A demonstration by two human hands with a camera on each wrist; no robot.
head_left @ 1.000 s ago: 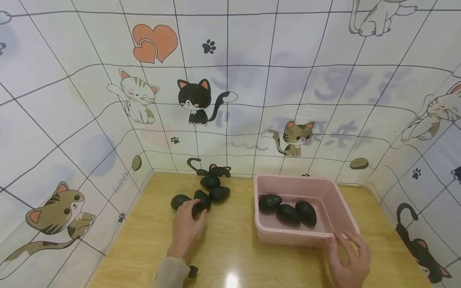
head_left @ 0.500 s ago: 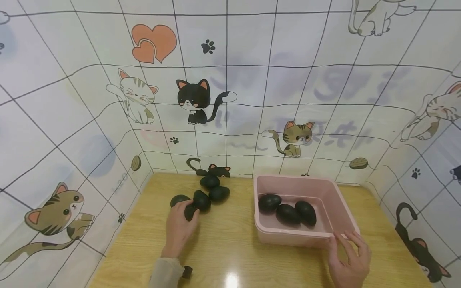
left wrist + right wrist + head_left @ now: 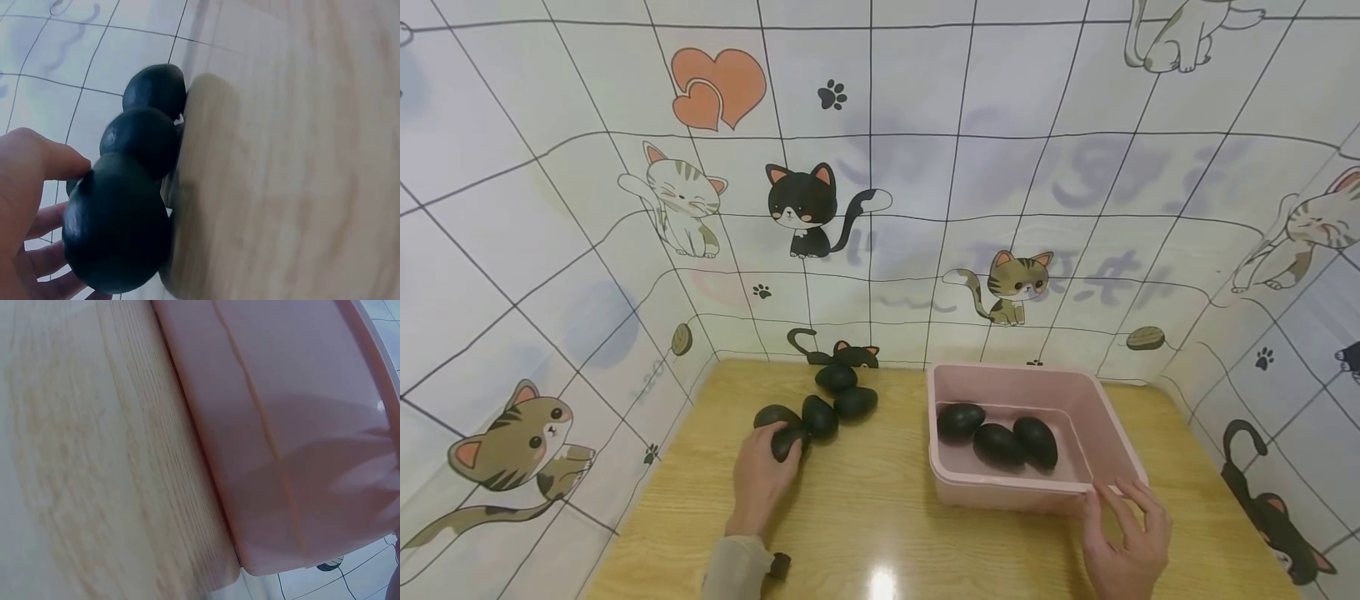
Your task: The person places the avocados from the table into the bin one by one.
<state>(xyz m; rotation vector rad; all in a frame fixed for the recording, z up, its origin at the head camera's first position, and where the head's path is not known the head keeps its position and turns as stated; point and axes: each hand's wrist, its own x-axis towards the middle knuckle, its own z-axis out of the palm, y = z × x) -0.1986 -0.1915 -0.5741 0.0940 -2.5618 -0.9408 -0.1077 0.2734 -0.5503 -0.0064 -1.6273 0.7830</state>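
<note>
On the left of the table, my left hand (image 3: 762, 477) grips the nearest of several dark green avocados, its thumb and fingers around the fruit. In the left wrist view this held avocado (image 3: 119, 231) fills the foreground, the thumb at its upper side and the other fingers partly hidden behind it. Close against it lie another avocado (image 3: 772, 414) and a third one (image 3: 820, 419). My right hand (image 3: 1126, 537) holds the front right corner of a pink plastic bin (image 3: 1007, 486), fingers over the rim and thumb at the outer wall. Inside the bin lie three avocados, one of them (image 3: 1036, 443) rightmost.
Two more avocados, one (image 3: 856, 404) in front of the other (image 3: 837, 379), lie toward the back wall. Walls (image 3: 910, 192) printed with cats and grid lines enclose the wooden table (image 3: 872, 517) at the back and both sides.
My left hand has drawn slightly left and toward me with the nearest avocado, now against the leftmost one. The right hand and bin have stayed in place.
</note>
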